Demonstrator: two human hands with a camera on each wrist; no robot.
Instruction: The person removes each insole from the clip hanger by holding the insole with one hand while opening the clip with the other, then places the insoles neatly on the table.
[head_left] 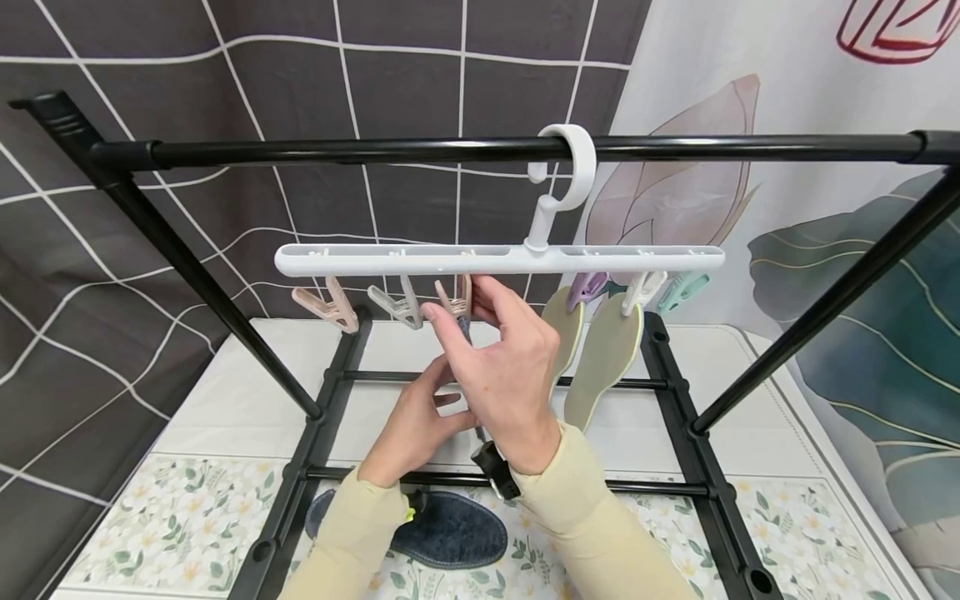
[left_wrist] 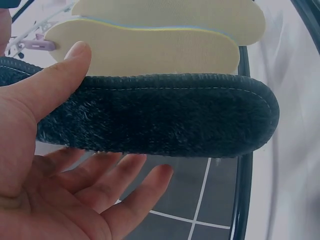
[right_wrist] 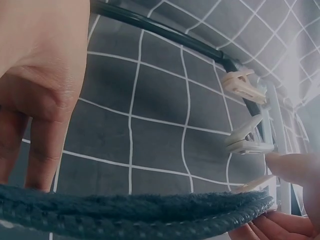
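Note:
A dark fuzzy insole (left_wrist: 165, 117) hangs below the white hanger (head_left: 375, 260), its top end at a beige clip (head_left: 462, 292). My right hand (head_left: 510, 375) pinches this clip; in the right wrist view its thumb and fingers (right_wrist: 292, 200) are at the insole's end. Lower down, my left hand (head_left: 412, 425) holds the insole, thumb across one side and fingers at the other, as the left wrist view shows. In the head view the insole appears nearly edge-on, partly hidden by the hands. Whether the clip's jaws have closed on it, I cannot tell.
Two pale insoles (head_left: 606, 354) hang from clips at the hanger's right. A beige clip (head_left: 330, 307) and a grey clip (head_left: 401, 304) hang at its left. The hook is over the black rail (head_left: 360, 151). Another dark insole (head_left: 450, 529) lies below, between the rack's feet.

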